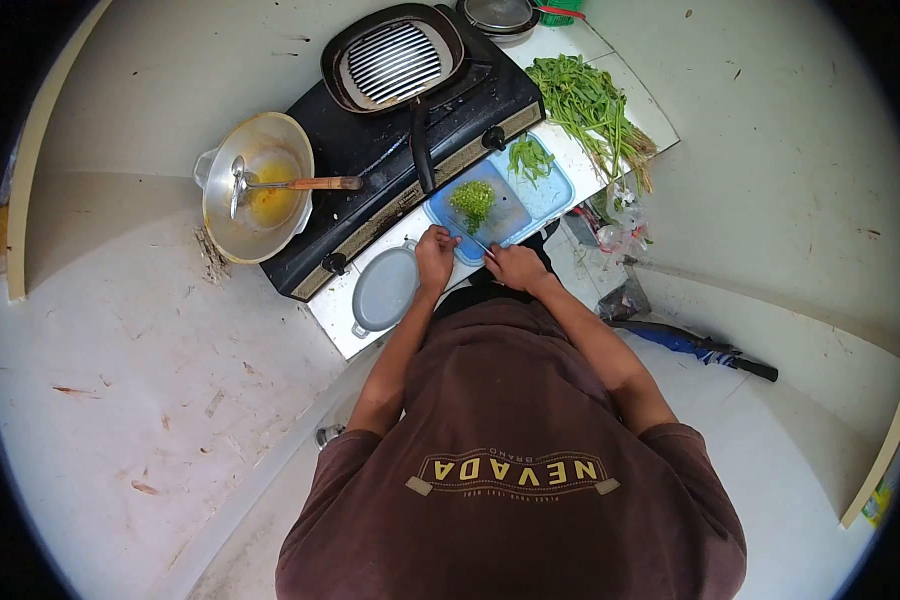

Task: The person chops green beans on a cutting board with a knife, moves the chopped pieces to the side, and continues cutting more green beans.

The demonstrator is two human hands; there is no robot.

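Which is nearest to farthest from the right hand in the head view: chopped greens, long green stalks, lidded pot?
From the right hand:
1. Chopped greens: on the blue board, just ahead of the hand.
2. Long green stalks: beyond the board, ahead and to the right.
3. Lidded pot: behind the stove, at the far edge.

A cutting board [530,200] is set on the counter [335,318] before the stove [370,150], with chopped greens [472,198] piled on it. A grill pan [394,60] is placed on the stove, and a wok [255,185] at its left, with a ladle [290,184] laid in it. Long greens [590,105] are laid right of the stove, and a lid [385,288] left of the board.
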